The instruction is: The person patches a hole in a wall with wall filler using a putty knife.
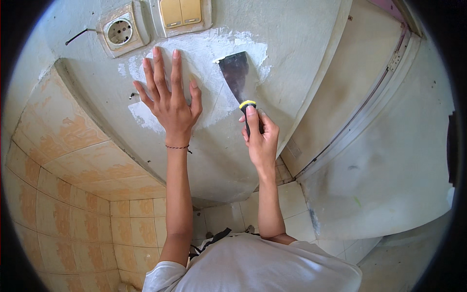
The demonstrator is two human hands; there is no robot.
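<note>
Near the upper edge you have a round white power socket [119, 32] in a square, grubby frame, and just to its right a yellowed double switch [171, 13]. A thin dark rod [78, 36] juts out left of the socket. Along your left run cream tiles [92, 165] with orange patterning; below, you see pale floor tiles [224, 217]. To your right stands a beige panel [350, 63], perhaps a door, and beyond it a greyish surface [384, 155] bearing a small green mark [357, 201]. You cannot make out the dark shape [453, 146] at the far-right rim.
</note>
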